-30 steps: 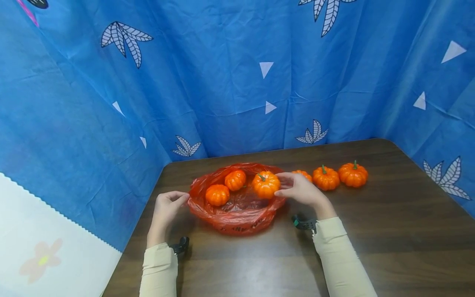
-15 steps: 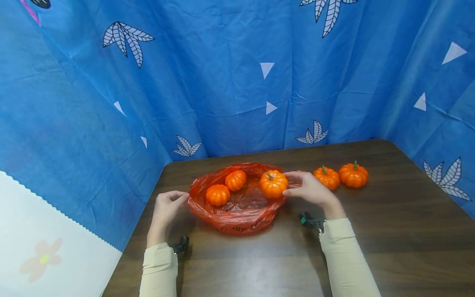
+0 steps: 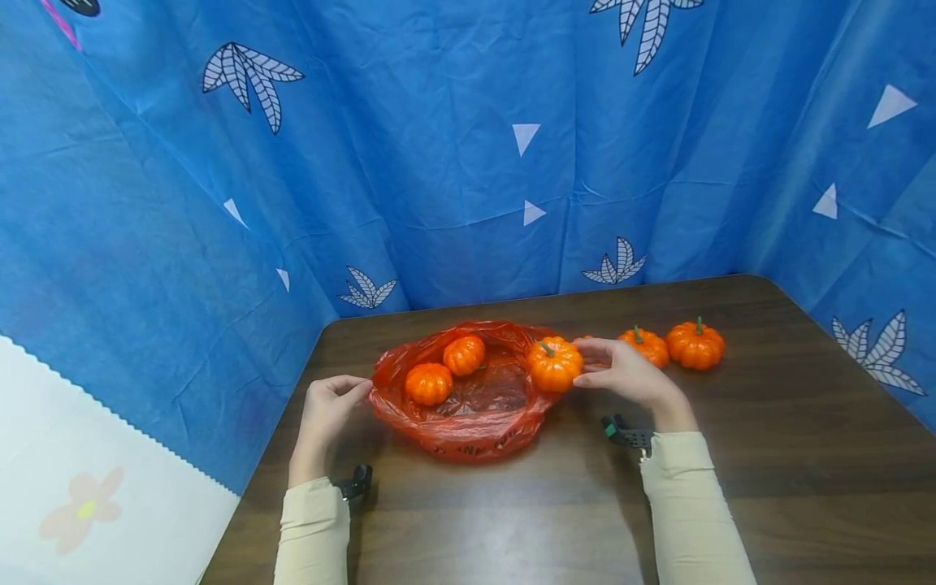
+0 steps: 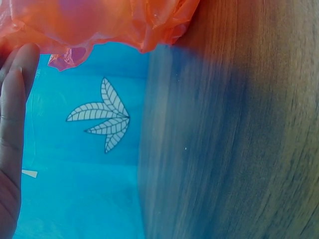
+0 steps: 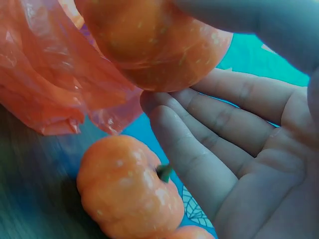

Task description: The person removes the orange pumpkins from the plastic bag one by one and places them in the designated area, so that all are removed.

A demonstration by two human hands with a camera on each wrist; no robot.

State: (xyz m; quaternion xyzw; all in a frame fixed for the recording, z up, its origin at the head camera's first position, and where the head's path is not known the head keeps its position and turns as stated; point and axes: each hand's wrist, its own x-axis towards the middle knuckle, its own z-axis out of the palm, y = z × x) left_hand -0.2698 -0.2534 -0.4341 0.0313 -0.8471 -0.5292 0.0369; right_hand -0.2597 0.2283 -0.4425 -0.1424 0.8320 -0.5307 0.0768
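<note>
My left hand [image 3: 325, 418] pinches the left rim of a red plastic bag [image 3: 475, 439], which lies with its mouth spread wide. Two small orange pumpkins [image 3: 429, 384] sit inside it. With thumb and fingers, my right hand [image 3: 630, 378] holds another small pumpkin [image 3: 554, 366], green stem up, at the bag's right rim. From the right wrist camera, the held pumpkin [image 5: 149, 50] is seen between thumb and fingers beside the bag's side. In the left wrist view the left fingers [image 4: 25, 69] meet the film's edge.
To the right, a pumpkin [image 3: 647, 348] stands partly behind my right hand, with another pumpkin [image 3: 695, 345] beside it. A sliver of one more shows just past my fingers. A blue patterned curtain [image 3: 468, 162] hangs behind the brown wooden table [image 3: 804, 455].
My right hand has carried the pumpkin rightward, from over the bag's opening to its right rim. The left hand and the two pumpkins in the bag have stayed in place.
</note>
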